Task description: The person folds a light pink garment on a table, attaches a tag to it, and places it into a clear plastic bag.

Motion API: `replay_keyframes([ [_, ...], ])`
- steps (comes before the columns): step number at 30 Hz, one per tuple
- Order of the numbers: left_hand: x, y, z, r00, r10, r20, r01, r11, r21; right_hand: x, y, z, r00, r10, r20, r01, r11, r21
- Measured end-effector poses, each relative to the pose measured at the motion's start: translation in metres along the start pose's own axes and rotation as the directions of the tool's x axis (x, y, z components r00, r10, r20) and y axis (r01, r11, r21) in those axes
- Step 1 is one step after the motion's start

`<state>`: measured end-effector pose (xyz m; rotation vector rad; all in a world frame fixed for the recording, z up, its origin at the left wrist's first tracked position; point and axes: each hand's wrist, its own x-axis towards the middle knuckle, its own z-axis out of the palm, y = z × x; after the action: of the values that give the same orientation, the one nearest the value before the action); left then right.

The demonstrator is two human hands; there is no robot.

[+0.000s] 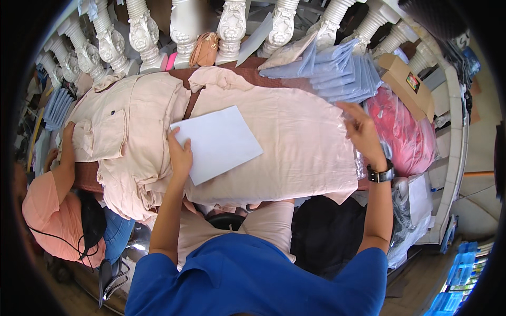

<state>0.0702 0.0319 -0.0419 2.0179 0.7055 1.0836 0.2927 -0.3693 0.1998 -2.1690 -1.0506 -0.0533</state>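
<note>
My left hand is closed on the left edge of a white rectangular sheet of card. That card lies tilted over a pale pink garment spread out flat in front of me. Above the garment's right edge is my right hand, its fingers partly curled and apart, with nothing visible between them. A dark watch is on that wrist. Clear plastic shows just below the right hand, beside the garment's edge.
A pile of similar pink garments lies to the left, where another person reaches in. Far right hold blue-grey plastic-wrapped packets, a cardboard box and a red plastic-wrapped bundle. White balusters line the back, near a tan bag.
</note>
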Motion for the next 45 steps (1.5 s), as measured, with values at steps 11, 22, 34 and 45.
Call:
replay_keyframes([
  [11,-0.033,0.011,0.007,0.996,0.014,0.087,-0.024,0.993,0.118,0.175,0.024,-0.044,0.882,0.096,-0.462,-0.079,0.995,0.055],
  [22,-0.032,0.016,0.019,0.994,0.036,0.106,-0.044,0.996,0.079,0.318,0.159,-0.014,0.555,0.480,-0.680,-0.164,0.864,0.476],
  [34,-0.028,0.023,0.008,0.991,-0.051,0.125,0.032,0.988,0.149,0.318,0.134,-0.022,0.812,0.509,-0.286,-0.296,0.781,0.550],
  [45,-0.026,0.024,0.011,0.991,-0.042,0.128,0.024,0.990,0.136,0.361,0.115,-0.009,0.935,0.287,-0.208,-0.253,0.951,0.175],
])
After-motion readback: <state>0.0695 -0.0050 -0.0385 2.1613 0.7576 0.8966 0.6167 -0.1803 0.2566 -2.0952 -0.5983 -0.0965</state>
